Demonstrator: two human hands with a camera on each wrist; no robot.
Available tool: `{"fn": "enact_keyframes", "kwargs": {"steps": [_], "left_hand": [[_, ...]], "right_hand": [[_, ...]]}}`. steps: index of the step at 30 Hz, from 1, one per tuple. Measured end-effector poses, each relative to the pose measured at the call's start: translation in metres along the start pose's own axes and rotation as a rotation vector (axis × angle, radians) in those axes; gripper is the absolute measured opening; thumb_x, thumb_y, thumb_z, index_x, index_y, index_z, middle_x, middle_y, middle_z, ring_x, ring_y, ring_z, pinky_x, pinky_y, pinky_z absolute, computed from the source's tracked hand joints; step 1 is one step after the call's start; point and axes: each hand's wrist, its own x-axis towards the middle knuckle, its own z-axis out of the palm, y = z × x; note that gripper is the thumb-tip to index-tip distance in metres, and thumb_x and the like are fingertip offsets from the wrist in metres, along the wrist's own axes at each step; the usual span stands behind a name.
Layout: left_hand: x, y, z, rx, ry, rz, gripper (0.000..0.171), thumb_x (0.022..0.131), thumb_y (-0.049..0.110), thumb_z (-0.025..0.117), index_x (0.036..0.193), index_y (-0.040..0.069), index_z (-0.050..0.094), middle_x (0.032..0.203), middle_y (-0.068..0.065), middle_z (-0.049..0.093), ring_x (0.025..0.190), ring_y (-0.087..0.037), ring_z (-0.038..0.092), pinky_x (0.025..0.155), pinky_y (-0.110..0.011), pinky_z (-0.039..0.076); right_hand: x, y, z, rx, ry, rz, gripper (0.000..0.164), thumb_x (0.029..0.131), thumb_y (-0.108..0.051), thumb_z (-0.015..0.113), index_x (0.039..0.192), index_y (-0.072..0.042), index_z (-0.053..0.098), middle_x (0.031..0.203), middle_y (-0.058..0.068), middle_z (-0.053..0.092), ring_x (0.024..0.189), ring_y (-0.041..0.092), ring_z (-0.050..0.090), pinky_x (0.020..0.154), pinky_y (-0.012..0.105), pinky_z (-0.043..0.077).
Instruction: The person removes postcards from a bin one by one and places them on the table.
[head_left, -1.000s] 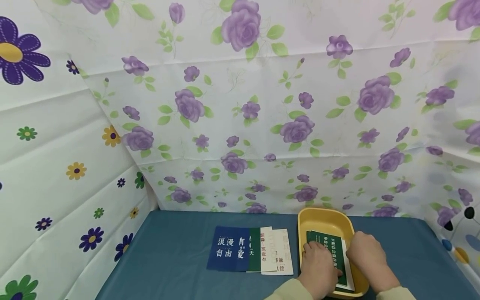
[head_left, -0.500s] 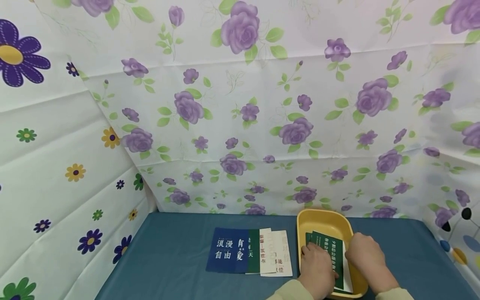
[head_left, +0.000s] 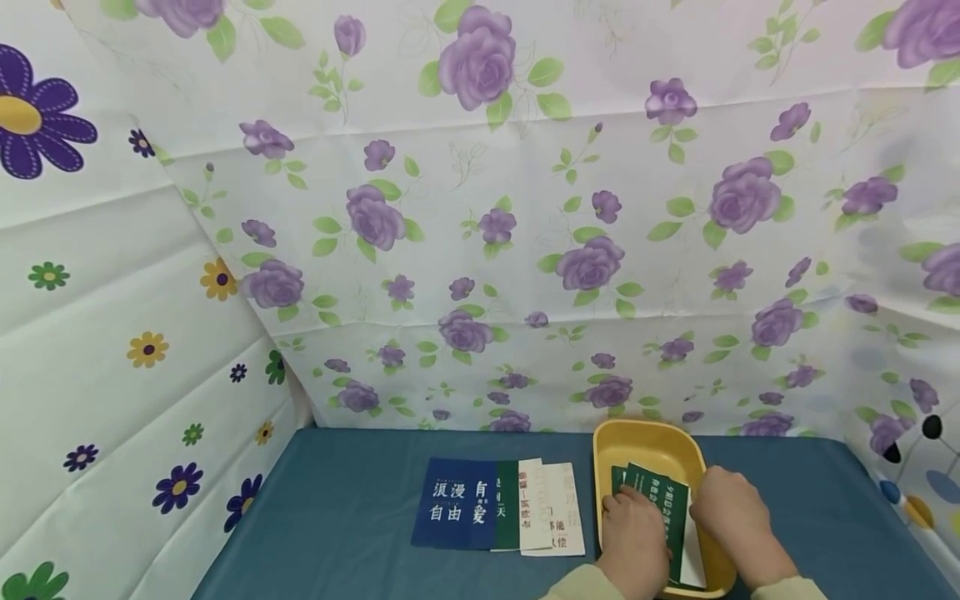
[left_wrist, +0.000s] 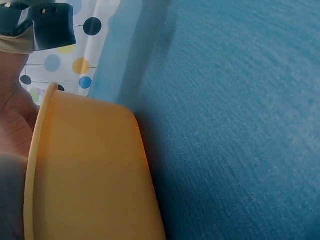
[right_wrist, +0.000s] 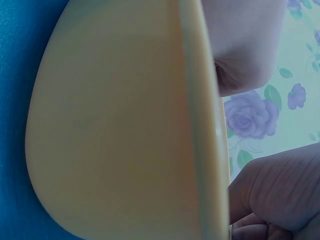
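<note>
My left hand (head_left: 633,533) reaches into a yellow plastic tub (head_left: 648,433), its fingers curled over the left side of a green card printed with white characters (head_left: 660,492). Its thumb is by the card's lower right side. Under that card a white one (head_left: 692,550) shows along the right. My right hand (head_left: 731,504) is bent over the tub's right side, fingertips hidden behind the knuckles near the cards' edge. In the right wrist view the tub's outer wall (right_wrist: 110,125) fills most of the picture, with curled fingers (right_wrist: 250,231) behind its rim; what they hold I cannot tell.
Left of the tub lies an overlapping row of cards: blue cards (head_left: 453,504), a green one (head_left: 506,508) and cream ones (head_left: 562,508). The blue-green tabletop (head_left: 337,517) meets a floral sheet (head_left: 450,375) behind.
The top green card has turned and slid slightly in the tub under my left hand, baring more of the white card. My right hand stays almost still, and the row of cards is the same.
</note>
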Motion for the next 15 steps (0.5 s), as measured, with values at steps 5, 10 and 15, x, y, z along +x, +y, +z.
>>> {"fn": "enact_keyframes", "kwargs": {"steps": [5,10,15], "left_hand": [[-0.0005,0.0011,-0.0025,0.012,0.005,-0.032,0.091,0.064,0.057,0.077,0.132,0.005,0.046,0.111,-0.013,0.063,0.096,-0.022,0.059,0.079,-0.033,0.053],[-0.0043,0.004,-0.0022,0.077,0.063,-0.038,0.075,0.073,0.05,0.074,0.13,0.007,0.049,0.108,-0.012,0.065,0.09,-0.021,0.06,0.075,-0.032,0.053],[-0.008,0.007,-0.0029,0.151,0.102,-0.045,0.062,0.082,0.048,0.066,0.127,0.009,0.052,0.106,-0.009,0.066,0.086,-0.02,0.059,0.074,-0.032,0.052]], "right_hand": [[0.0002,-0.0001,-0.0004,-0.002,0.009,-0.001,0.008,0.078,-0.005,0.058,0.077,0.003,0.061,0.063,0.009,0.057,0.056,0.022,0.055,0.047,0.036,0.042],[-0.0013,0.0,-0.0002,-0.001,0.011,-0.014,0.008,0.078,-0.005,0.057,0.072,0.0,0.06,0.063,0.009,0.057,0.056,0.022,0.055,0.047,0.037,0.042],[-0.0021,0.0004,0.0014,-0.001,0.012,-0.018,0.008,0.078,-0.005,0.057,0.072,0.0,0.06,0.063,0.009,0.058,0.056,0.022,0.056,0.048,0.038,0.043]]}}
